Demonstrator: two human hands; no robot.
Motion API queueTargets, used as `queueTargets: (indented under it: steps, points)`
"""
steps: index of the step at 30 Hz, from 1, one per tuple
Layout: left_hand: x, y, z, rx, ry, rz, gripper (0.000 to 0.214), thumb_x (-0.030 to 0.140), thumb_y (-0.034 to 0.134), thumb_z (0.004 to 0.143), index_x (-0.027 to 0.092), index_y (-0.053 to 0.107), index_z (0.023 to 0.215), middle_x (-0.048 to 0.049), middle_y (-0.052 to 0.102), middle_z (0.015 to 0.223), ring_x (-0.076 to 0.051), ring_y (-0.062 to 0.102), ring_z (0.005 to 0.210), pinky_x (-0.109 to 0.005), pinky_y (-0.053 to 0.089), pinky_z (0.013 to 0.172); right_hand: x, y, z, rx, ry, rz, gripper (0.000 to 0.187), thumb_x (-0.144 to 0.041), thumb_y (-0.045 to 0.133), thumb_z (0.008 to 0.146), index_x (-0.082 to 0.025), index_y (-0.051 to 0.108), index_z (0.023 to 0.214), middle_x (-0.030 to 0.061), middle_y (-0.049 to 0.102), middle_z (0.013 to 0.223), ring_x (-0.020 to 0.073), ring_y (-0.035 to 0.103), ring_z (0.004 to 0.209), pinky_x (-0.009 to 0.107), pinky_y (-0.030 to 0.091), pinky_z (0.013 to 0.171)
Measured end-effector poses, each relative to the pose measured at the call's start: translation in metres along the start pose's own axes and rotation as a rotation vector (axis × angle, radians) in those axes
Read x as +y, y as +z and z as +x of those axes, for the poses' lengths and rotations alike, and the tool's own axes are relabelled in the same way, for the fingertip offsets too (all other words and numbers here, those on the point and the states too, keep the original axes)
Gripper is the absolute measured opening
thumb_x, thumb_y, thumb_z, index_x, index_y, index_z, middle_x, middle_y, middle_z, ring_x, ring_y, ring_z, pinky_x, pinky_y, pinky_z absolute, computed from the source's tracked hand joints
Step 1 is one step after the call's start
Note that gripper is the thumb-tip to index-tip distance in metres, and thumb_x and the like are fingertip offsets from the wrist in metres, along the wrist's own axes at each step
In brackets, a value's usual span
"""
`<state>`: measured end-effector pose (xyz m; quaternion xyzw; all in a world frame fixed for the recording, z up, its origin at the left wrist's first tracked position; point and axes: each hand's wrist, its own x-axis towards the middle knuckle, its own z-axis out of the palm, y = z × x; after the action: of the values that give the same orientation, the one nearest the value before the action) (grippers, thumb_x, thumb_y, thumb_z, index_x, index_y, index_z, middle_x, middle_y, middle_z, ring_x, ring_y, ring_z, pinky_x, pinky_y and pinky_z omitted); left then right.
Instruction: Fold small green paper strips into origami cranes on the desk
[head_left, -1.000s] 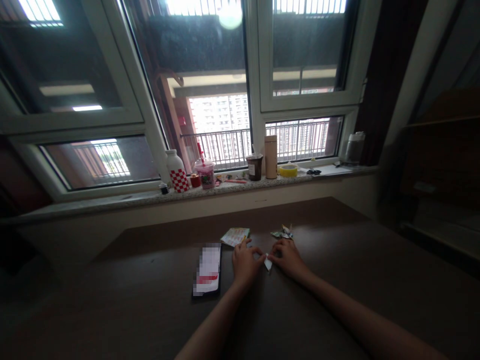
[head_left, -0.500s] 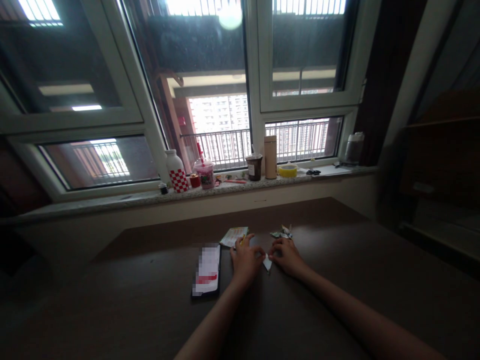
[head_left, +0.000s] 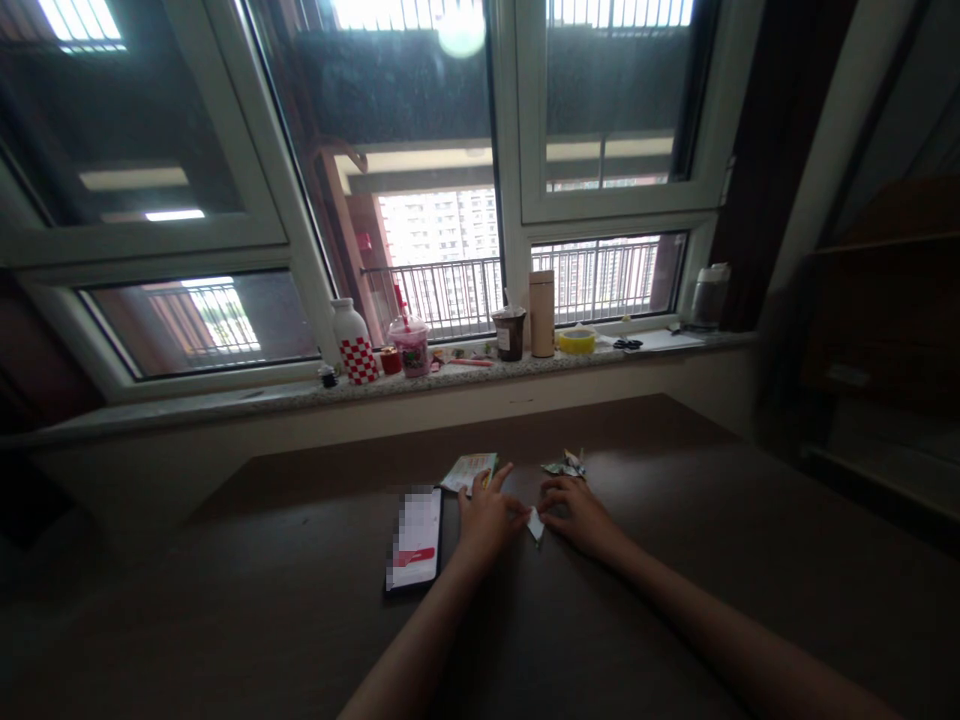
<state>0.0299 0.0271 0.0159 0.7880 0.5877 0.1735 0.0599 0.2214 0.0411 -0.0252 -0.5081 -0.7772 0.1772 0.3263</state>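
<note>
A small, pale white folded paper [head_left: 535,527] lies on the worktop [head_left: 315,590], between the fingers [head_left: 520,510] of 2 hands. Its outline is a slim kite, the narrow tip pointing toward the person. The upper end sits at the fingertips; its individual creases are too small to make out.

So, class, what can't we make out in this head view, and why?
All in the head view:
Whether the right hand touches the white folded paper: too small and dim.
Part of the phone screen: pixelated.
Part of the printed sheet: behind the left hand.
Near edge of the table: below the picture's bottom edge.
</note>
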Motion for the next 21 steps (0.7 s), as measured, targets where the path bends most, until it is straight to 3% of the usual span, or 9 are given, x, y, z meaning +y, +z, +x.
queueTargets:
  steps: [12, 21]
  points:
    - [-0.003, -0.001, -0.004, -0.033, 0.034, 0.035, 0.017, 0.042, 0.068, 0.080, 0.043, 0.076, 0.096, 0.0073, 0.037, 0.155, -0.037, 0.030, 0.141, -0.068, 0.013, 0.113, 0.000, -0.001, -0.004, -0.037, 0.005, -0.011, 0.021, -0.033, 0.074, 0.073, -0.026, 0.074, 0.093, 0.0067, 0.059, 0.131, 0.0286, 0.047, 0.127, 0.045, 0.037, 0.107]
    - [-0.004, -0.010, -0.007, -0.156, 0.040, 0.068, 0.039, 0.058, 0.068, 0.074, 0.044, 0.070, 0.110, 0.0029, 0.027, 0.160, -0.039, 0.023, 0.145, -0.072, 0.007, 0.111, -0.001, -0.001, -0.005, -0.027, -0.005, -0.015, 0.021, -0.030, 0.073, 0.073, -0.024, 0.074, 0.093, 0.0078, 0.061, 0.128, 0.0289, 0.049, 0.125, 0.044, 0.037, 0.107]
